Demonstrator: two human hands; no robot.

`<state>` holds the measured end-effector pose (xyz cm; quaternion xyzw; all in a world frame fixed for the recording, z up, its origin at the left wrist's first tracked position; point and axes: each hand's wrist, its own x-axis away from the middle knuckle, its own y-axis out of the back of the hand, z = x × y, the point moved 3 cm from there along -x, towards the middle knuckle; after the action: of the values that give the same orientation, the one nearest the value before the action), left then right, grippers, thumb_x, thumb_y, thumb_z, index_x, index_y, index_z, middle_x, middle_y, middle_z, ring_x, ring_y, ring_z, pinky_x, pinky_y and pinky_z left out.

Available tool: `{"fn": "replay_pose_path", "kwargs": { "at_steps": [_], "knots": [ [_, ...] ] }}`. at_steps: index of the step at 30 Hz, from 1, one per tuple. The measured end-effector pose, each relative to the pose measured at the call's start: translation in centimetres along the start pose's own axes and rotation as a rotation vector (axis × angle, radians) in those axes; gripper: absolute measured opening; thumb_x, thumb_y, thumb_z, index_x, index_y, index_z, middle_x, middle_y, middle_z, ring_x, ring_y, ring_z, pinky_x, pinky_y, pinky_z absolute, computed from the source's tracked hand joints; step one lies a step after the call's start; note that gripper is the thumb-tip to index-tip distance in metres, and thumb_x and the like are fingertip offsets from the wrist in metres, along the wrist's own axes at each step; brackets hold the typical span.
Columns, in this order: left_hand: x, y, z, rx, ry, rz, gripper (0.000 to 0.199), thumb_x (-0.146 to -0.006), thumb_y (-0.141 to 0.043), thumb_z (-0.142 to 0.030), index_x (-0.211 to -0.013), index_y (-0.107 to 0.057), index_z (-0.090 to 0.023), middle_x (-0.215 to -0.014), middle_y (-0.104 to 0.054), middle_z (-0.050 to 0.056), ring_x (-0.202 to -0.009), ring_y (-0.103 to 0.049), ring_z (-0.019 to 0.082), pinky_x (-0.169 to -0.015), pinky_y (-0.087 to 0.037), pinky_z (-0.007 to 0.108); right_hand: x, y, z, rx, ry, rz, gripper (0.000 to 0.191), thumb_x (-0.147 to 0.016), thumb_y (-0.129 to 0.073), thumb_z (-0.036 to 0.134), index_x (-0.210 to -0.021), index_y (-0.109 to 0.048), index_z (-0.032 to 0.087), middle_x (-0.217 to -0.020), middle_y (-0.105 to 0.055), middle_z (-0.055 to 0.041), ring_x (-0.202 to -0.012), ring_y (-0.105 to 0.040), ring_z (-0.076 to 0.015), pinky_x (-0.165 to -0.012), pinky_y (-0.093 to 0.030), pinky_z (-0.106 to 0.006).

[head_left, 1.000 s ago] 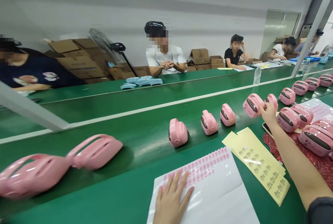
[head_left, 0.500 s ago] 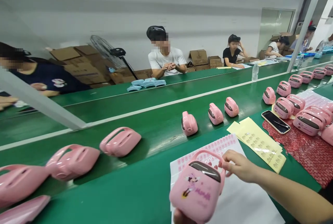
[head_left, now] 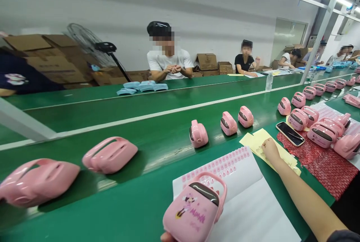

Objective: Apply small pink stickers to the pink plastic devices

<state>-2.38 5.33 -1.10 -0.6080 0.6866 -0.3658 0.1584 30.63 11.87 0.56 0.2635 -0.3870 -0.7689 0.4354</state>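
A pink handled case (head_left: pixel 191 212) with a cartoon figure and a dark window is tilted up near the bottom centre, held from below by my left hand (head_left: pixel 168 237), of which only a fingertip shows. My right hand (head_left: pixel 270 151) rests on the yellow sticker sheets (head_left: pixel 257 140), fingers curled; whether it pinches anything is too small to tell. Beneath the case lies a white sheet (head_left: pixel 253 204) with rows of small pink stickers along its far edge.
More pink cases (head_left: pixel 198 134) stand along the green belt (head_left: pixel 157 140). On the right are a phone (head_left: pixel 290 133), red bubble wrap (head_left: pixel 332 174) and grouped cases. Across the belt sit several people, with blue items (head_left: pixel 142 86) and a bottle (head_left: pixel 269 81). A metal post (head_left: pixel 25 118) slants at left.
My right hand has let go of the case's handle and moved right, onto the yellow sheets. My left hand still holds the case. The view has shifted to the right.
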Motion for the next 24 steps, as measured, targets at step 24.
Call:
{"fn": "replay_pose_path", "kwargs": {
  "at_steps": [24],
  "knots": [
    [1.6, -9.2, -1.4, -0.083, -0.203, -0.394, 0.069, -0.055, -0.074, -0.052, -0.117, -0.054, -0.029, -0.108, -0.06, 0.002, -0.095, -0.056, 0.023, -0.072, -0.051, 0.031, 13.4, 2.6, 13.2, -1.054, 0.162, 0.576, 0.024, -0.058, -0.072, 0.041, -0.06, -0.062, 0.019, -0.092, -0.053, -0.0054, -0.087, -0.053, -0.0203, -0.067, -0.04, -0.029]
  ]
}}
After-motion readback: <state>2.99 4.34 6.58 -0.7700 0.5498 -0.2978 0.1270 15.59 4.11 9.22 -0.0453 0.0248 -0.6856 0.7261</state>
